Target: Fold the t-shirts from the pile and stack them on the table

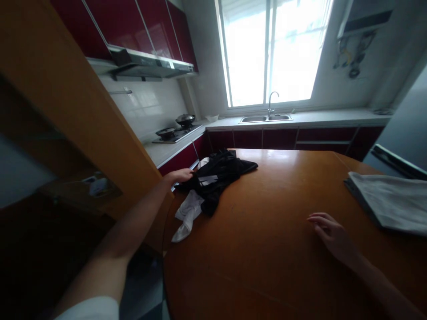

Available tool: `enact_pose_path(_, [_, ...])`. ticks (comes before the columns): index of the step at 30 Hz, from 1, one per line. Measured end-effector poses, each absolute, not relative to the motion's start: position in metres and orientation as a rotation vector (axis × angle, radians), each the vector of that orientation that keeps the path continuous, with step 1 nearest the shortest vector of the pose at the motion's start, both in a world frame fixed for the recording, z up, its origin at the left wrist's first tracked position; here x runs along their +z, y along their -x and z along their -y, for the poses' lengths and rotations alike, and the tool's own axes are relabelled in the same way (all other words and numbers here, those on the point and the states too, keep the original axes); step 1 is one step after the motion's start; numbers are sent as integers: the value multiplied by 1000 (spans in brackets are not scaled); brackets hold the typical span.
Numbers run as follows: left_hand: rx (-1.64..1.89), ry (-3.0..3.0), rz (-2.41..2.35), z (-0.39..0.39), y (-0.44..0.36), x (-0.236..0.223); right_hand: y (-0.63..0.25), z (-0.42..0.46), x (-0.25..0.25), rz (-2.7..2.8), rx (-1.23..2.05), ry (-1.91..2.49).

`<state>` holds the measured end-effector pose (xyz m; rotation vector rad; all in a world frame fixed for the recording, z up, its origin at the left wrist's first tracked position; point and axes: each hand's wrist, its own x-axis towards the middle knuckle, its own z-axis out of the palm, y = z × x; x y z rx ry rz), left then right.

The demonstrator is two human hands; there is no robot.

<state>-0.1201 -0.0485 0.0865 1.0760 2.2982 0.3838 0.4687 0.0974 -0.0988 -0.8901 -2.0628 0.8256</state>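
Note:
At the table's far left edge, my left hand (183, 175) has its fingers closed on part of a crumpled black garment (224, 171). White cloth (190, 211) pokes out from the heap and trails toward the near edge, and a pale piece shows amid the black folds. Over the right side of the table hovers or rests my right hand (330, 233), fingers loosely bent and apart, holding nothing. Nearest to it, on the right, lies a folded grey cloth stack (390, 200) with a darker layer underneath.
The brown wooden table (267, 249) has a rounded left edge. A wooden cabinet frame (110, 129) stands close on the left. Beyond are a hob with pans (185, 119), a counter with a sink (266, 118), and a grey fridge (403, 129) at right.

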Motion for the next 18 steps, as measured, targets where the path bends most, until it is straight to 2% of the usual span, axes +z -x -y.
enact_pose_path(5, [651, -940, -2220, 12, 125, 98, -468, -98, -100, 2114, 809, 879])
enact_pose_path(9, [1048, -965, -2053, -35, 111, 119, -470, -100, -97, 2188, 816, 853])
enact_pose_path(13, [1589, -1070, -1869, -97, 110, 182, -471, -99, -94, 2199, 833, 855])
enact_pose_path(15, [2178, -1141, -1458, -118, 117, 221, -472, -98, -93, 2202, 841, 853])
enact_pose_path(18, [2461, -1320, -1182, -122, 128, 258, -473, -98, -93, 2225, 853, 842])
